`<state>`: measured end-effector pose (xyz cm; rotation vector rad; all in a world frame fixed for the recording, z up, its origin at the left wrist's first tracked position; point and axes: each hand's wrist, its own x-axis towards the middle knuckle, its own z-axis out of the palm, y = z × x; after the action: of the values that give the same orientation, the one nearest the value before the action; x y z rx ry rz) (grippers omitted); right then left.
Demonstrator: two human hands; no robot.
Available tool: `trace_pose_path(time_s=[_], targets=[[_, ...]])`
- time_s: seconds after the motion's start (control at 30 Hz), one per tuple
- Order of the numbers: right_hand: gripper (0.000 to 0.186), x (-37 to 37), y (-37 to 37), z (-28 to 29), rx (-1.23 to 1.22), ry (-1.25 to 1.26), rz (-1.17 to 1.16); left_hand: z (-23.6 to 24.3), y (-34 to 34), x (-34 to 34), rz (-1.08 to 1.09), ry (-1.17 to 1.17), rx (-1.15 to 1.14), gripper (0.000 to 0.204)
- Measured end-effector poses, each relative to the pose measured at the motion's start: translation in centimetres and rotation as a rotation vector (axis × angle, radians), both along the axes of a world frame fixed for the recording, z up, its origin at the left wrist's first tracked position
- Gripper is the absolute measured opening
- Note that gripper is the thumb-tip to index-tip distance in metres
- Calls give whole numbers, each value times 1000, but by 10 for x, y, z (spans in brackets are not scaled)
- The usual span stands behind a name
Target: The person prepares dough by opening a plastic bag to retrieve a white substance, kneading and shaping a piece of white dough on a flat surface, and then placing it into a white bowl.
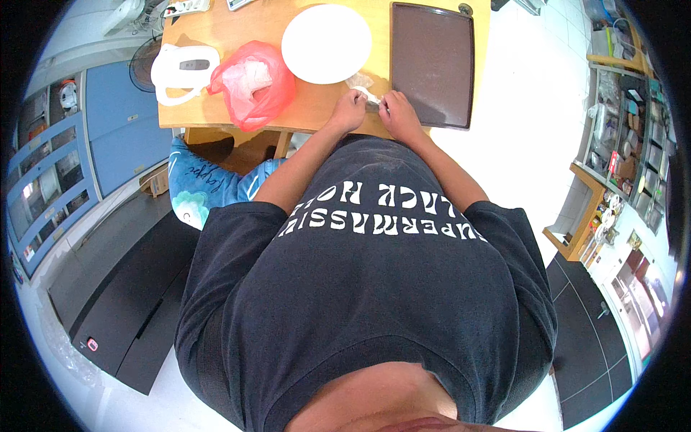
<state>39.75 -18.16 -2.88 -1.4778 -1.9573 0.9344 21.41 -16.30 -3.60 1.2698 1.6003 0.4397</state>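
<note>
Here my left hand [350, 109] and right hand [398, 115] both pinch a small white packet [368, 95] at the table [317, 108] edge. A white plate [326, 43] and brown tray [432, 63] sit just beyond

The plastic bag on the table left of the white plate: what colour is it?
The plastic bag is translucent red with something white inside, seen in the head view.

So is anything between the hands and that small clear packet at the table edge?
Nothing visible: left hand and right hand are both already on the small clear packet. The white plate and brown tray lie just beyond it.
</note>
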Motion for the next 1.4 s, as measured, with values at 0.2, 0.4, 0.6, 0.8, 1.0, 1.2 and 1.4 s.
trace_pose_path(time_s=[0.2,0.4,0.6,0.8,1.0,1.2,1.4], targets=[[14,4,-3,-2,4,15,8,11,-2,7,22,18,-38,27],[13,4,-4,3,10,17,17,-15,-8,3,130,-109,-30,26],[12,5,-5,0,10,44,-13,18,-2,5,20,42,9,26],[12,4,-5,1,23,77,-46,30,2,4,-96,118,109,25],[13,6,-4,1,11,113,-89,31,4,-7,-118,100,100,33],[15,9,-7,4,-79,90,-111,28,8,0,-451,419,296,53],[17,9,-11,8,-133,100,-61,11,10,-7,-500,516,223,58]])
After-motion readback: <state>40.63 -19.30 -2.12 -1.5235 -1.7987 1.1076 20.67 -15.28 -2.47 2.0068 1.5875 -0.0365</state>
